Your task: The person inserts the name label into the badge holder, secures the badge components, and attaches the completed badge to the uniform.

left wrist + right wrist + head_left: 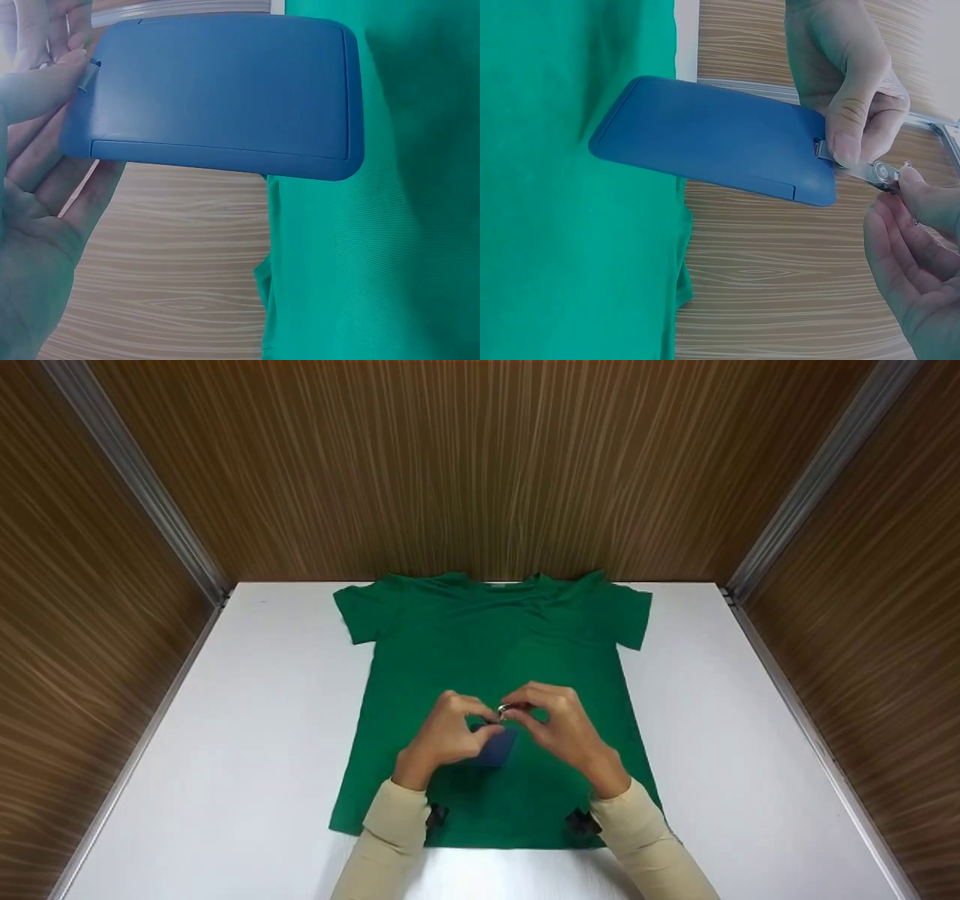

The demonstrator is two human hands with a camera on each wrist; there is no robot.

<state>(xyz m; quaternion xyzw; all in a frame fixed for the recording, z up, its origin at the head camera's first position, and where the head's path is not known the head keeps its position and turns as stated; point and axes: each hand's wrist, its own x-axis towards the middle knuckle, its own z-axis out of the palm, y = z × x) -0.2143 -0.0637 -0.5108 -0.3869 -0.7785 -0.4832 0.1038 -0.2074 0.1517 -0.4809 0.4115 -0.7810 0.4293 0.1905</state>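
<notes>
A blue badge holder hangs by a short clear strap threaded through the slot at its end. At the far end of the strap is a metal badge clip. My left hand pinches the strap right beside the slot, with the thumb on top. Between thumb and fingers my right hand grips the clip, which partly hides it. Both hands meet over the lower middle of a green T-shirt. The holder's flat side fills much of the left wrist view.
The T-shirt lies spread out on a white table, its collar toward the back wall. Wood-grain panels enclose the table at the back and both sides, with metal rails at the corners.
</notes>
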